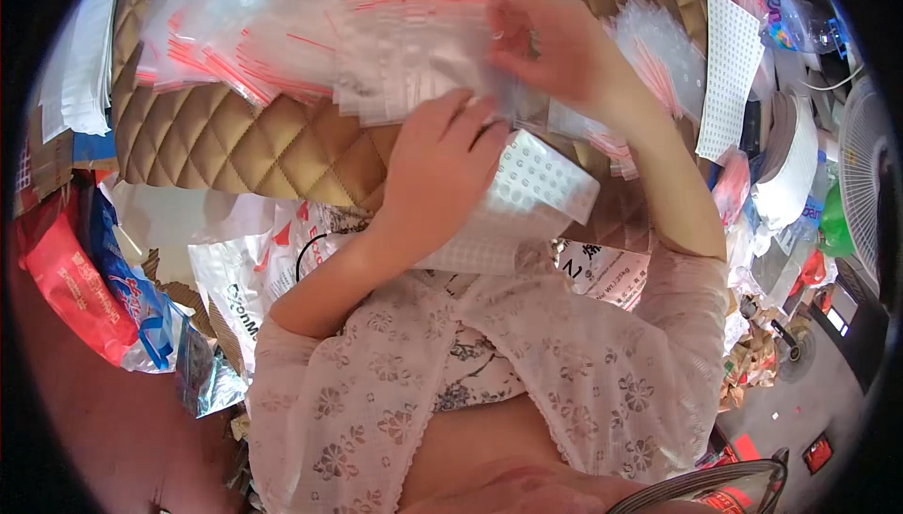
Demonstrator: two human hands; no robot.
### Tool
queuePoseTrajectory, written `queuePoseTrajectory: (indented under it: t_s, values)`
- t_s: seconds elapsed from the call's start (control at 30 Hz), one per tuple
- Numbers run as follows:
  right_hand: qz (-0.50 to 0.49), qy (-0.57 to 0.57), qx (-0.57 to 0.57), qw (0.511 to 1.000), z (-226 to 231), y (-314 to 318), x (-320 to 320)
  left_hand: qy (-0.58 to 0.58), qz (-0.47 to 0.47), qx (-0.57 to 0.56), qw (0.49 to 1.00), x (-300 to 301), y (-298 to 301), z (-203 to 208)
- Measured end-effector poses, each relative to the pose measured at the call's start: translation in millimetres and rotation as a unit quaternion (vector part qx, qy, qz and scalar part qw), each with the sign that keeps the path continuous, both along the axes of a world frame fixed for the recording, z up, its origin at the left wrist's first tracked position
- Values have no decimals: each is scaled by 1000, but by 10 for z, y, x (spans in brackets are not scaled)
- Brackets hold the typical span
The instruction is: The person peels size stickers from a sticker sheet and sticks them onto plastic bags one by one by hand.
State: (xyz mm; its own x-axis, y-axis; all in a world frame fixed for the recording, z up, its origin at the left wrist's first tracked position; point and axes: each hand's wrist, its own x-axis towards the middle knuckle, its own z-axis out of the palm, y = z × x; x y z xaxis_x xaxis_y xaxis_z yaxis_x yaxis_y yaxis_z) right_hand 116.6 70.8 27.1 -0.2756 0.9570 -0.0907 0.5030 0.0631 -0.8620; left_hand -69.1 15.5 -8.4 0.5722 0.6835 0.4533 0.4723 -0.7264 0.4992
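Observation:
A fanned stack of clear zip bags [395, 63] with red strips lies on a gold-brown quilted surface. My right hand [555, 48] is at the stack's right edge, thumb and fingers pinched on a zip bag; its fingertips are blurred. Just below, my left hand [437, 161] has bent fingers closed on the bag's lower right corner, its thumb out of sight. Beside the left hand, a white sheet of small round stickers [546, 177] slants toward my lap. A translucent dotted sheet [480, 249] lies under my left wrist.
More zip bags [235, 30] heap at the far left, and another bundle [658, 58] lies right of my right hand. A sticker sheet [729, 72] hangs over the right edge. A fan [861, 175] stands far right; red and blue bags [75, 288] sit at left.

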Motion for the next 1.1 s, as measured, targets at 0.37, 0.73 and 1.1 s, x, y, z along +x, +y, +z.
queuePoseTrajectory:
  t_s: [0.37, 0.73, 1.1]
  values:
    - [75, -204, 157, 963, 48, 80, 233, 64, -40, 3, 997, 52, -9, -26]
    - [20, -285, 207, 936, 4, -395, 435, -113, 36, -346, 931, -131, -258, 262]
    - [-55, 185, -182, 964, 328, -1091, 271, -274, 52, -372, 885, -172, -257, 309]
